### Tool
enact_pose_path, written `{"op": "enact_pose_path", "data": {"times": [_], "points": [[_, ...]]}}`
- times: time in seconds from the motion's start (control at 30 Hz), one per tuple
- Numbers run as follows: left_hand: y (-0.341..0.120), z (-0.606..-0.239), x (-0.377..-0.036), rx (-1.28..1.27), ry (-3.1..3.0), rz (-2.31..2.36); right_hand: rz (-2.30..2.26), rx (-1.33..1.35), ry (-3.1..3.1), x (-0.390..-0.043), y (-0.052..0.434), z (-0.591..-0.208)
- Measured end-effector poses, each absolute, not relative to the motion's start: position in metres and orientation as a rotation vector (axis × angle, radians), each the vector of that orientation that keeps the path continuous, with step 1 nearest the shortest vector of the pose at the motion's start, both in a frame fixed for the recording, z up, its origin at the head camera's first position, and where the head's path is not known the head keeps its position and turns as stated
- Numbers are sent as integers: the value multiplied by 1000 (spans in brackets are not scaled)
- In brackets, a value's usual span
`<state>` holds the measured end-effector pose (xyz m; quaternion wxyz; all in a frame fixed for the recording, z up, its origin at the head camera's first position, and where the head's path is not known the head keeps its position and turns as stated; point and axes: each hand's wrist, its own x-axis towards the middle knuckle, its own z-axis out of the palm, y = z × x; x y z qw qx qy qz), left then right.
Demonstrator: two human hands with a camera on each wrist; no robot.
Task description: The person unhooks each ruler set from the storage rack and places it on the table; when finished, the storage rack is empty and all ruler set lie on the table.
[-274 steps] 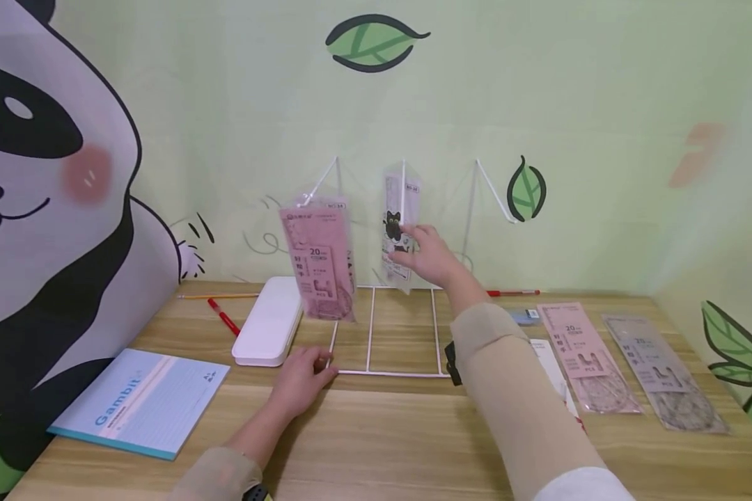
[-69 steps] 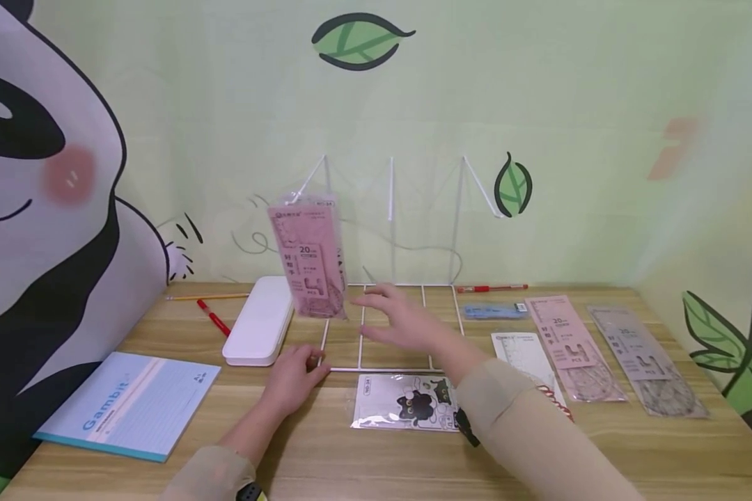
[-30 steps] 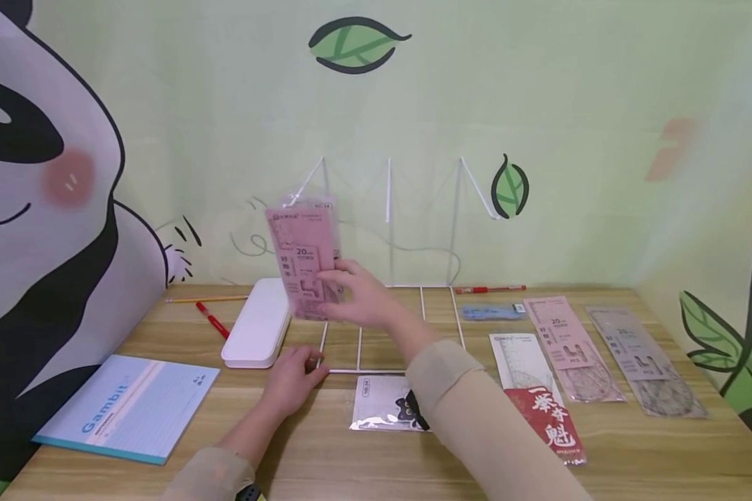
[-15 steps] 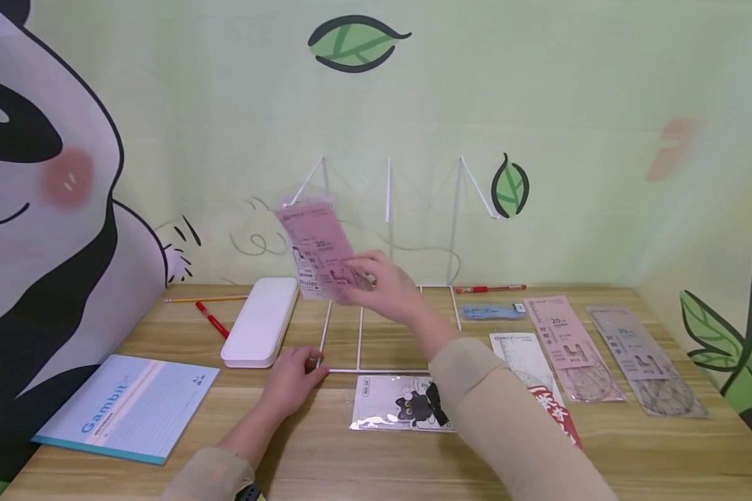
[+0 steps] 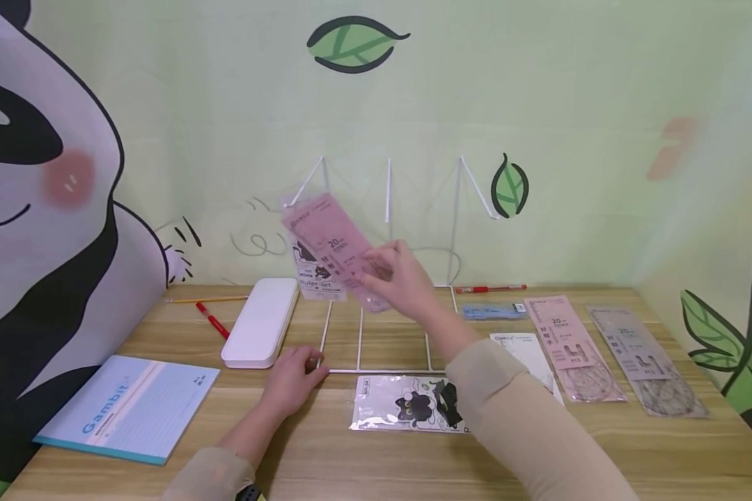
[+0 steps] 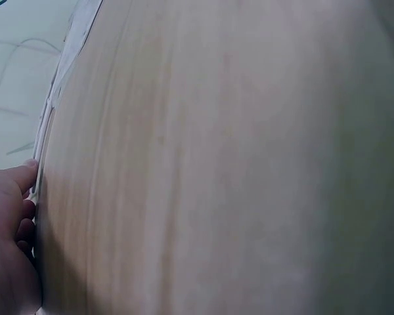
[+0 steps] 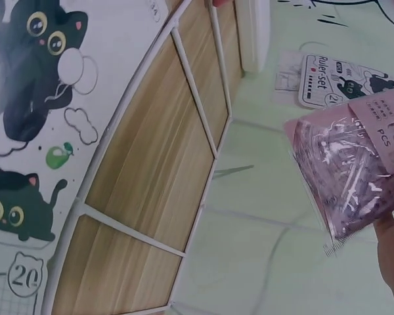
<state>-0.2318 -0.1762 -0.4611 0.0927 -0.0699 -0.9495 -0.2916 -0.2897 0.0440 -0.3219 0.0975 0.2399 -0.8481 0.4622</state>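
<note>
A wire rack (image 5: pixel 388 327) is stood on the tabletop (image 5: pixel 363 459) against the wall, its base frame laid flat and its prongs raised behind. The near left corner of that base is touched by the fingers (image 5: pixel 310 363) of the left hand (image 5: pixel 291 386). A ruler packet (image 5: pixel 338 247) is held tilted above the base by the fingers (image 5: pixel 376 263) of the right hand (image 5: pixel 401 278); a second packet (image 5: pixel 310 275) is hung just behind and below it. A case (image 5: pixel 260 330) is set left of both hands, with a pen (image 5: pixel 213 319) and a pencil (image 5: pixel 207 298) further left, and a notebook (image 5: pixel 125 407) nearer the front edge. A cat-printed packet (image 5: pixel 407 403) is laid before the base, below the right fingers. Further packets (image 5: pixel 601 355) are laid well to their right.
</note>
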Motion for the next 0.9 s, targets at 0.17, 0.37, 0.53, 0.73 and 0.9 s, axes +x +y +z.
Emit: {"op": "enact_pose_path", "data": {"times": [0.17, 0.37, 0.53, 0.73, 0.9], "points": [[-176, -461, -228, -223, -2793, -888, 1359, 618, -2467, -290, 46, -321], [-176, -460, -226, -277, -2733, -881, 1323, 560, -2455, -288, 47, -316], [-176, -462, -230, -225, -2780, -893, 1243, 566, -2450, -285, 49, -312], [-176, -462, -231, -215, -2802, -886, 1171, 583, -2438, -278, 53, -307], [-176, -463, -230, -223, -2787, -884, 1219, 655, -2408, -269, 52, -304]]}}
